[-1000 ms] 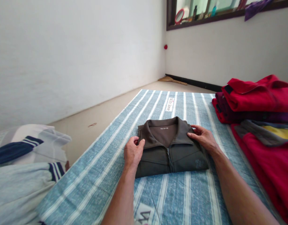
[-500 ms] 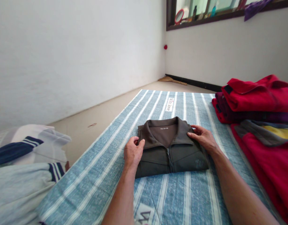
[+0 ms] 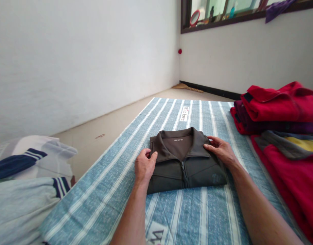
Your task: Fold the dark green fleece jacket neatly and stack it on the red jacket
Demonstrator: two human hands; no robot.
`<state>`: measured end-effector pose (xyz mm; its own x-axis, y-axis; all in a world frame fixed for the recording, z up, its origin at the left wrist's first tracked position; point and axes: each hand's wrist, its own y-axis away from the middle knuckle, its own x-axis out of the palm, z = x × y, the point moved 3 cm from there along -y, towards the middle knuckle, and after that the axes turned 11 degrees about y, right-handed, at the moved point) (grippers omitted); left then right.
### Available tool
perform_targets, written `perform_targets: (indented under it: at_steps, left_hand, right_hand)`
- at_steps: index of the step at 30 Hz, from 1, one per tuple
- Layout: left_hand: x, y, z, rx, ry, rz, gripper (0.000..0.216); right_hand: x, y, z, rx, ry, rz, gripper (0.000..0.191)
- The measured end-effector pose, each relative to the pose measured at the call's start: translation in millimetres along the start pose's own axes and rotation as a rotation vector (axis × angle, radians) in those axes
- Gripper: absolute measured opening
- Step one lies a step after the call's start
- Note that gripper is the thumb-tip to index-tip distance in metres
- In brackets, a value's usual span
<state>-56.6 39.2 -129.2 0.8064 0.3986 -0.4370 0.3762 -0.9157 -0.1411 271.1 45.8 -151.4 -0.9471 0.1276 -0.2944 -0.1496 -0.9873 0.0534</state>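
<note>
A dark grey-brown jacket [image 3: 169,173] lies folded into a neat rectangle, its collar at the far side and its zip closed up to the open neck. At its left edge is my left hand [image 3: 145,165], fingers curled and thumb on the fabric near the collar. My right hand [image 3: 221,149] pinches the right edge by the shoulder, thumb on top and fingers partly hidden behind. Beneath the jacket spreads a blue and white striped cloth [image 3: 95,200].
Folded red and purple clothes [image 3: 281,105] are stacked at the right, beside a red garment with a grey collar [image 3: 289,170]. Pale grey clothes with navy striped cuffs [image 3: 26,194] lie at the left. A broom [image 3: 188,87] rests on the floor by the far corner.
</note>
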Motion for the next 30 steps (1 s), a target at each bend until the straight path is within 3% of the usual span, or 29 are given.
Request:
perform_targets:
  at_steps: [30]
  left_hand:
    - [-0.9, 0.7, 0.8, 0.004, -0.007, -0.011, 0.026]
  right_hand:
    - [0.4, -0.2, -1.1, 0.005, -0.032, 0.018, 0.060]
